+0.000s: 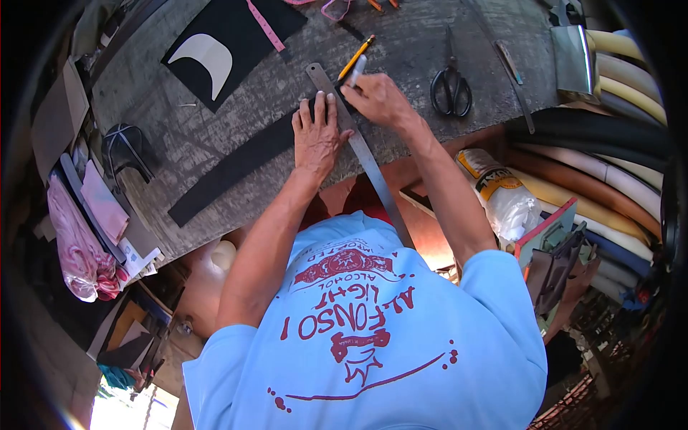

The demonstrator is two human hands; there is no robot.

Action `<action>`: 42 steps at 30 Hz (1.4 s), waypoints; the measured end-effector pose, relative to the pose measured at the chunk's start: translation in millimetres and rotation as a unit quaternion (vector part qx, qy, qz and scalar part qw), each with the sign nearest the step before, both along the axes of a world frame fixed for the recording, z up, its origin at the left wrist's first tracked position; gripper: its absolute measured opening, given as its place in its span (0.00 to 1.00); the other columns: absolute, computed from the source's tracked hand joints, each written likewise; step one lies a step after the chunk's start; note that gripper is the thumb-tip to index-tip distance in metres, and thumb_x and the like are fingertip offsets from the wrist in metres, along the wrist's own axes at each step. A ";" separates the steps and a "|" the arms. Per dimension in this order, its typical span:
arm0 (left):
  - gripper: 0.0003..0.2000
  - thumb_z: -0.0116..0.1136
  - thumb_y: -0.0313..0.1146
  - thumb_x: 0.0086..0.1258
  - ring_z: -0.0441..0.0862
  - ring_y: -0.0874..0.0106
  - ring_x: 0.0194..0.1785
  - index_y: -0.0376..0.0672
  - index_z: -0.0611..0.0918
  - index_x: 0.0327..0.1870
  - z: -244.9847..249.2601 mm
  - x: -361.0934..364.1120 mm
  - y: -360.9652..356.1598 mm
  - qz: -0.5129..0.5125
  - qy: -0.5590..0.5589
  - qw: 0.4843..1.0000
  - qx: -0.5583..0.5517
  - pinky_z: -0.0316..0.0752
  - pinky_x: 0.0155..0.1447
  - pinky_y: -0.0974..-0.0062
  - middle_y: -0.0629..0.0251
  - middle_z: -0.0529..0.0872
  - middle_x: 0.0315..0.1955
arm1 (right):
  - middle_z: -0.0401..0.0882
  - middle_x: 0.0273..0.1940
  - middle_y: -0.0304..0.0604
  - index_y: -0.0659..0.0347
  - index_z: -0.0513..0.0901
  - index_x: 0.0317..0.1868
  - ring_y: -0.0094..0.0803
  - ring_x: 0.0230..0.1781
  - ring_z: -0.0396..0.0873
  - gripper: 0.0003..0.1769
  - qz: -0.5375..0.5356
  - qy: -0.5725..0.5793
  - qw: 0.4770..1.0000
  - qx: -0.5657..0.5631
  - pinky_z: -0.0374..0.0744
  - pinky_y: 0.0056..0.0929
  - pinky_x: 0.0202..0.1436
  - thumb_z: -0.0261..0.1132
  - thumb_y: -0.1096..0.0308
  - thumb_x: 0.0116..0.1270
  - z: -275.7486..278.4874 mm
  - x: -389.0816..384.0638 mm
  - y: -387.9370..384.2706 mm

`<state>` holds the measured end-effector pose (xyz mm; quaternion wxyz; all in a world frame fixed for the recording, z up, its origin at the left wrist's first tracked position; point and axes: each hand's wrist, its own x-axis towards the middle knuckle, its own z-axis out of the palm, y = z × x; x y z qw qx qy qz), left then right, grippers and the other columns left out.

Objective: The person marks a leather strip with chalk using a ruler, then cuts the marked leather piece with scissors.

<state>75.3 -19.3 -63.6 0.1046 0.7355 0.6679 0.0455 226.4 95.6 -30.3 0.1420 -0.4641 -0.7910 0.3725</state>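
My left hand (319,136) lies with its fingers spread on a metal ruler (373,168) and the end of a long black strip (236,168). The ruler crosses the strip and runs down past the table's front edge. Just right of the ruler, my right hand (376,99) is closed around a white pen (358,70), its lower end at the strip's right end. A yellow pencil (356,57) lies beside the pen, close to the ruler's upper end.
On the worn table (265,82) are black scissors (451,89), a black sheet (247,39) with a white curved piece (208,59), a pink tape (265,25) and a thin metal blade (512,79). Rolls of material (616,179) fill the right side.
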 end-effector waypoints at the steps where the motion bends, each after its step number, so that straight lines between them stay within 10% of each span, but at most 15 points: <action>1: 0.42 0.65 0.56 0.66 0.59 0.50 0.74 0.40 0.66 0.76 -0.6 0.0 0.7 -0.001 0.000 1.000 0.003 0.58 0.74 0.51 0.57 0.63 0.73 | 0.83 0.31 0.62 0.69 0.85 0.41 0.54 0.34 0.86 0.14 -0.007 0.008 1.000 0.017 0.80 0.41 0.35 0.66 0.63 0.70 -4.7 -6.6 9.1; 7: 0.42 0.66 0.56 0.66 0.59 0.50 0.74 0.40 0.66 0.76 -3.3 0.2 -1.4 -0.001 -0.001 1.000 0.016 0.58 0.74 0.51 0.56 0.64 0.73 | 0.87 0.41 0.57 0.70 0.85 0.43 0.49 0.39 0.87 0.10 -0.025 0.214 0.969 0.124 0.83 0.39 0.38 0.65 0.69 0.72 -25.5 6.8 -22.2; 10: 0.42 0.66 0.55 0.66 0.60 0.49 0.74 0.38 0.66 0.76 -0.1 -1.1 -0.9 -0.004 -0.012 1.000 0.014 0.59 0.74 0.50 0.56 0.63 0.73 | 0.87 0.44 0.54 0.69 0.85 0.45 0.47 0.41 0.87 0.08 -0.053 0.171 0.982 0.069 0.84 0.38 0.41 0.64 0.73 0.71 -9.3 22.7 -61.9; 13: 0.43 0.66 0.55 0.66 0.60 0.49 0.74 0.38 0.66 0.76 -1.4 -1.4 0.0 -0.008 -0.010 1.000 0.011 0.58 0.74 0.50 0.55 0.63 0.74 | 0.85 0.38 0.55 0.70 0.83 0.45 0.50 0.40 0.86 0.09 0.088 0.062 0.949 0.297 0.84 0.42 0.41 0.63 0.72 0.71 -25.9 23.6 -35.8; 16: 0.43 0.65 0.56 0.66 0.59 0.49 0.74 0.38 0.66 0.76 0.3 -1.1 0.6 -0.010 -0.002 1.000 0.001 0.58 0.74 0.50 0.56 0.62 0.74 | 0.84 0.38 0.53 0.71 0.83 0.45 0.49 0.39 0.85 0.08 -0.022 0.011 0.999 0.032 0.84 0.42 0.39 0.63 0.75 0.70 -9.1 -4.1 -8.2; 19: 0.43 0.64 0.56 0.67 0.59 0.49 0.74 0.39 0.65 0.77 -1.1 -0.9 0.2 -0.009 0.003 1.000 -0.003 0.58 0.73 0.51 0.56 0.62 0.74 | 0.85 0.41 0.53 0.71 0.83 0.44 0.49 0.41 0.86 0.08 0.072 0.055 0.947 0.307 0.84 0.41 0.39 0.63 0.74 0.70 -30.6 8.4 -20.3; 25: 0.43 0.64 0.56 0.67 0.59 0.49 0.74 0.39 0.65 0.77 -0.3 0.0 -1.9 -0.008 -0.002 1.000 -0.003 0.57 0.74 0.50 0.56 0.62 0.74 | 0.87 0.47 0.54 0.68 0.85 0.45 0.48 0.47 0.87 0.09 -0.106 0.119 0.987 0.013 0.85 0.39 0.47 0.63 0.71 0.72 -17.4 14.7 -46.0; 34: 0.43 0.65 0.55 0.66 0.60 0.49 0.74 0.36 0.65 0.76 2.5 -1.0 -0.7 -0.009 -0.004 1.000 0.004 0.58 0.74 0.51 0.54 0.63 0.74 | 0.87 0.46 0.54 0.68 0.85 0.48 0.47 0.46 0.87 0.10 -0.059 0.197 0.972 0.110 0.85 0.35 0.48 0.65 0.71 0.72 -26.9 2.4 -31.2; 42: 0.44 0.66 0.56 0.65 0.60 0.49 0.74 0.37 0.65 0.77 0.7 0.5 -0.5 -0.003 0.006 1.000 0.009 0.58 0.74 0.51 0.56 0.63 0.73 | 0.88 0.46 0.53 0.67 0.86 0.49 0.35 0.46 0.88 0.11 -0.142 0.204 0.965 -0.078 0.83 0.32 0.46 0.64 0.70 0.74 -24.5 22.2 -45.4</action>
